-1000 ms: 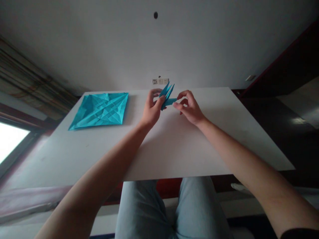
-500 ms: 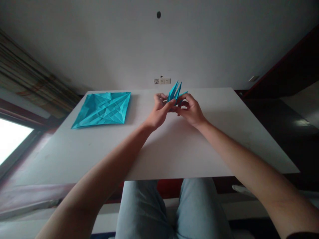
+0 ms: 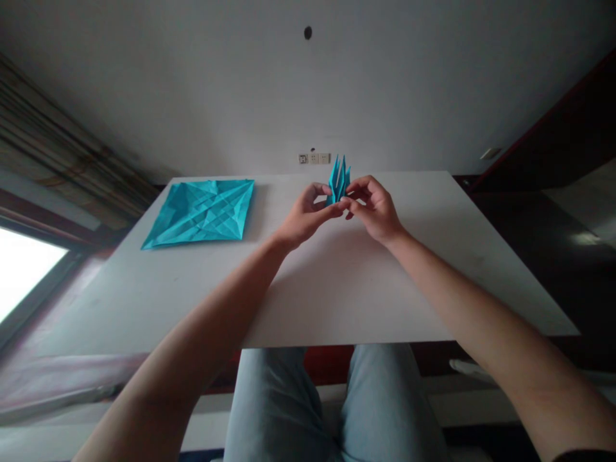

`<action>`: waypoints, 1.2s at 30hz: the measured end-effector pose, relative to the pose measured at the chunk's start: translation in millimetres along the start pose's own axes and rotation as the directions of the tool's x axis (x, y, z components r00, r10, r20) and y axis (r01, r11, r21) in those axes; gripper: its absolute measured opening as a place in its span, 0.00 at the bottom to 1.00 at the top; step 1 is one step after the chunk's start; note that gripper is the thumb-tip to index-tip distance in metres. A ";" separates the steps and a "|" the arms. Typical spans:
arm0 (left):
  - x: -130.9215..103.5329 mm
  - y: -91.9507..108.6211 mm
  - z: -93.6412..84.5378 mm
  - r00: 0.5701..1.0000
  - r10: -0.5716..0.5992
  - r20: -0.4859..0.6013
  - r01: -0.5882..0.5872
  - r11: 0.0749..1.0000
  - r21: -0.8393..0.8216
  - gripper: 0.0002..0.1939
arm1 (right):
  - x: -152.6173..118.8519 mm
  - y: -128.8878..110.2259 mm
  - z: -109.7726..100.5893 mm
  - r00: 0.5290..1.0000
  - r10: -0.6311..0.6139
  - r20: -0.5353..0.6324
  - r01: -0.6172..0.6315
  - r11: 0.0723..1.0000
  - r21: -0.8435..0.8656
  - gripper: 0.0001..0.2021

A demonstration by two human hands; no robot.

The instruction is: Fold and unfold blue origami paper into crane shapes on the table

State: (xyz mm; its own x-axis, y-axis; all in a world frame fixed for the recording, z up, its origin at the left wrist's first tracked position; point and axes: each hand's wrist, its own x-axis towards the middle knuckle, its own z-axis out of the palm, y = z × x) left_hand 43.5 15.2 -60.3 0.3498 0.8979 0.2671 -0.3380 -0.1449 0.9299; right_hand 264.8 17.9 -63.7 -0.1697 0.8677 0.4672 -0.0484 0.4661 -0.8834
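Note:
Between my two hands, near the table's far edge, is a small piece of folded turquoise origami paper (image 3: 337,182) with several narrow points sticking up. My left hand (image 3: 312,213) grips its lower left side, the thumb reaching across the front. On the other side my right hand (image 3: 373,205) pinches the lower right of the paper with thumb and fingertips. The fingers hide its base. A large turquoise sheet (image 3: 205,212), covered in crisscross creases, lies on the left part of the table.
The white table (image 3: 337,308) has its near edge just above my knees. Behind it rises a grey wall with sockets (image 3: 314,158). A curtain (image 3: 58,141) and a bright window (image 3: 26,273) are on the left.
The right-hand point of the folded paper, which leaned out to the right, now stands upright close to the others. My left thumb has slid right across the paper's lower front.

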 end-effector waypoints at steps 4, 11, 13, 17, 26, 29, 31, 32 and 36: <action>0.6 -2.6 -1.1 1.000 0.022 -0.009 -0.022 0.999 0.042 0.31 | 2.9 11.7 -5.2 0.999 -0.041 -0.032 0.041 0.999 -0.004 0.32; 10.6 -14.7 -9.2 0.992 0.119 -0.046 -0.111 0.982 0.151 0.31 | 5.9 19.0 -8.6 0.996 -0.009 -0.091 0.008 1.000 -0.010 0.44; 13.1 -16.9 -12.0 0.983 0.170 -0.065 -0.153 0.965 0.211 0.31 | 5.7 17.4 -6.7 0.995 -0.015 -0.104 0.014 1.000 -0.010 0.40; 12.2 -13.4 -15.7 0.938 0.340 -0.070 -0.270 0.841 0.468 0.24 | 4.4 12.1 -5.3 0.995 -0.067 -0.076 0.060 0.993 -0.097 0.28; 4.4 -3.5 -15.0 0.804 0.569 0.170 -0.488 0.469 0.736 0.14 | -1.9 -13.1 -6.2 0.982 -0.189 -0.016 0.179 0.949 -0.261 0.27; 4.9 -6.7 -16.1 0.780 0.599 0.181 -0.520 0.460 0.720 0.11 | -3.5 -15.0 -4.2 0.978 -0.206 -0.007 0.199 0.951 -0.239 0.22; 5.6 -7.9 -15.6 0.782 0.603 0.158 -0.511 0.475 0.717 0.11 | -3.8 -14.6 -3.2 0.977 -0.212 -0.024 0.199 0.947 -0.250 0.21; 5.6 -7.6 -14.7 0.789 0.599 0.134 -0.494 0.490 0.718 0.12 | -3.8 -14.0 -2.8 0.976 -0.213 -0.035 0.197 0.946 -0.259 0.21; 1.4 0.7 -5.9 0.846 0.533 -0.016 -0.381 0.627 0.679 0.19 | -3.6 -10.7 -2.8 0.977 -0.196 -0.087 0.167 0.950 -0.263 0.25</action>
State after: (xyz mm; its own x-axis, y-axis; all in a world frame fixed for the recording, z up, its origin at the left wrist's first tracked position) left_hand 38.6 18.8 -60.7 0.1018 0.6895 0.7171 0.2479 -0.7156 0.6530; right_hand 268.8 10.2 -55.9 -0.0712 0.7714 0.6324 0.1846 0.6332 -0.7516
